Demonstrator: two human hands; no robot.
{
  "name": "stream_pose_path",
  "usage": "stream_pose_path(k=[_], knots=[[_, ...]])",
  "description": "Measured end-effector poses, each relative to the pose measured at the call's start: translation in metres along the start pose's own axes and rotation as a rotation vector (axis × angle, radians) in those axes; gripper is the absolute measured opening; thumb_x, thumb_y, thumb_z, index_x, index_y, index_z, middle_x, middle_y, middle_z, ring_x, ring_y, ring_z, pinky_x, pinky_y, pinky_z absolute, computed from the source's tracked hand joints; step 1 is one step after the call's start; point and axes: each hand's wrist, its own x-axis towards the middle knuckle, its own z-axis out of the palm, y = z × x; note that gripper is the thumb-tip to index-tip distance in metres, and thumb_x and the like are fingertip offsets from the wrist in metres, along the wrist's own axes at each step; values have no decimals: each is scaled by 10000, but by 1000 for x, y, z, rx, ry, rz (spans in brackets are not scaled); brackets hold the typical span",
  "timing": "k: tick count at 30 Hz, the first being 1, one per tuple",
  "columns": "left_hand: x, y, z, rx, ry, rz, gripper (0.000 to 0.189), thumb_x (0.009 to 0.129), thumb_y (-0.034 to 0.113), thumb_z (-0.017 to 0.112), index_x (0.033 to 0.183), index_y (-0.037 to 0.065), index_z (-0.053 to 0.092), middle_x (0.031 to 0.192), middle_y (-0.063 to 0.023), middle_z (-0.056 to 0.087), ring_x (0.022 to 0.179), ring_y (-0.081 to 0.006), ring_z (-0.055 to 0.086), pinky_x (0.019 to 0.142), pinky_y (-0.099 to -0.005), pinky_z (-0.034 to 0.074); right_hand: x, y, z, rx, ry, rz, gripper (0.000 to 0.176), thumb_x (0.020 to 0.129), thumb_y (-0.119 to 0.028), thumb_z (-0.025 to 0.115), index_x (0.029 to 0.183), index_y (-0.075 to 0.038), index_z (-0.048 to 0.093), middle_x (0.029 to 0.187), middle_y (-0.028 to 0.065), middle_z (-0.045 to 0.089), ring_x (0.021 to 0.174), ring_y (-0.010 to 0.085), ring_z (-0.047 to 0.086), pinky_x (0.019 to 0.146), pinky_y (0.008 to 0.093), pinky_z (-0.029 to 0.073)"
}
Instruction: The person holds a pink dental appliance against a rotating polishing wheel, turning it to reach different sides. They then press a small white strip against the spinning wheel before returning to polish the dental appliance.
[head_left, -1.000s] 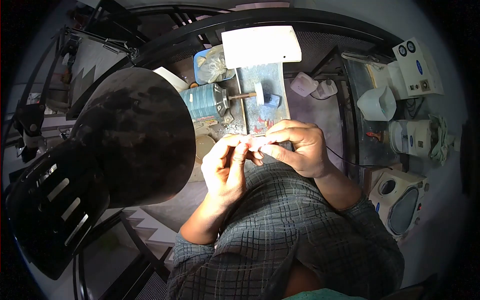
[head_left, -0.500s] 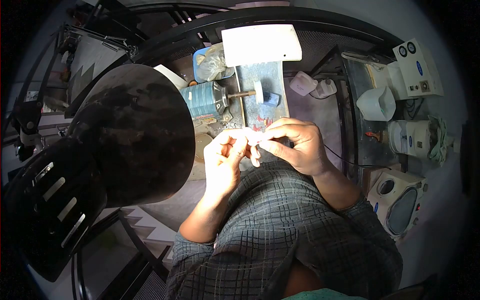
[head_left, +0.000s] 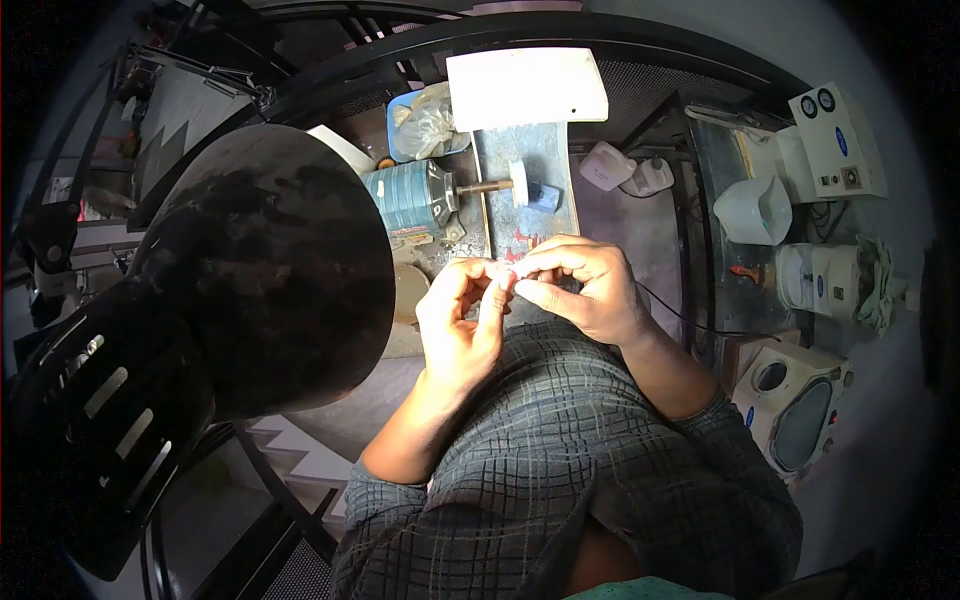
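My plaid shirt (head_left: 560, 430), woven in dark and pale lines, fills the near side. Above it my hands meet: the left hand (head_left: 455, 325) and the right hand (head_left: 595, 295) both pinch a small pinkish piece (head_left: 508, 276) between thumb and fingertips, which hide most of its shape. It sits in the air, in front of the near end of a scuffed metal tray (head_left: 500, 150). To my left looms a lamp shade (head_left: 270, 270), black, rounded and smudged.

Red bits (head_left: 518, 250) lie by the tray's near end. Over the tray's left edge reaches the shaft of a ribbed blue-green motor (head_left: 408, 195), tipped with a white wheel (head_left: 519, 184); a blue block (head_left: 543, 198) lies beside the wheel. A smooth white panel (head_left: 525, 85) covers the tray's far end, and left of it a blue tub (head_left: 395, 150) holds a crumpled clear bag (head_left: 430, 125).

On the right, a white plastic jug (head_left: 755, 210) stands near a boxy machine (head_left: 840, 150) with two round dials. Its blue oval label (head_left: 840, 141) is too small to read.
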Motion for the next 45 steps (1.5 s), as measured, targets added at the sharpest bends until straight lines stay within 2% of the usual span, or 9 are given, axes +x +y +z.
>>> stream_pose_path(k=[4,6,12,15,17,20,36,42,45], knots=[[5,-14,-1,338,-6,245,44,834,-36,588,859,-45,552,785,-76,581,630,-101,571,555,-202,476,-2,8,4,58,43,71,116,804,-79,646,858,23,643,750,45,611,625,61,553,560,205,430],[7,-16,1,383,1,268,41,838,-25,585,830,-57,561,760,-85,578,611,-98,566,540,-207,478,-3,13,4,62,57,100,119,816,-87,636,845,28,637,744,46,609,622,56,550,556,203,427],[6,-21,3,260,-54,134,82,873,16,554,831,-53,571,753,-76,577,593,-98,559,516,-217,475,-8,25,1,172,23,263,112,848,-67,604,828,38,635,737,13,594,616,27,491,525,182,376],[5,-25,3,151,-47,8,106,887,38,543,828,-44,575,740,-72,584,578,-100,556,507,-219,470,-8,27,1,217,10,312,128,854,-93,602,819,22,647,710,6,603,596,27,494,520,183,381],[5,-27,2,33,-57,-161,124,894,61,542,829,-37,582,718,-71,590,569,-103,556,504,-228,475,-8,32,1,246,8,358,141,854,-112,604,822,16,655,706,10,617,584,33,504,521,185,396],[7,-28,4,-99,-53,-246,131,895,73,545,833,-34,587,699,-72,593,567,-107,560,500,-236,481,-7,37,3,254,45,363,108,826,-87,622,785,10,643,637,-17,573,552,21,475,499,190,373],[15,-45,2,-274,-101,-307,141,891,70,540,852,-54,595,708,-93,607,572,-135,571,491,-262,487,-5,51,1,280,22,449,139,841,-129,613,811,0,655,660,-4,593,559,33,486,505,192,390],[28,-87,5,-340,-137,-306,169,920,63,478,880,-67,578,701,-95,608,559,-145,567,511,-257,475,2,79,3,200,72,473,121,844,-109,613,829,9,637,684,0,606,580,38,507,533,200,413],[42,-121,9,-256,-121,-456,183,929,83,463,891,-60,570,701,-105,613,557,-149,571,550,-260,490,12,104,4,255,75,486,87,823,-39,624,876,26,601,752,30,634,643,75,575,623,223,464]])
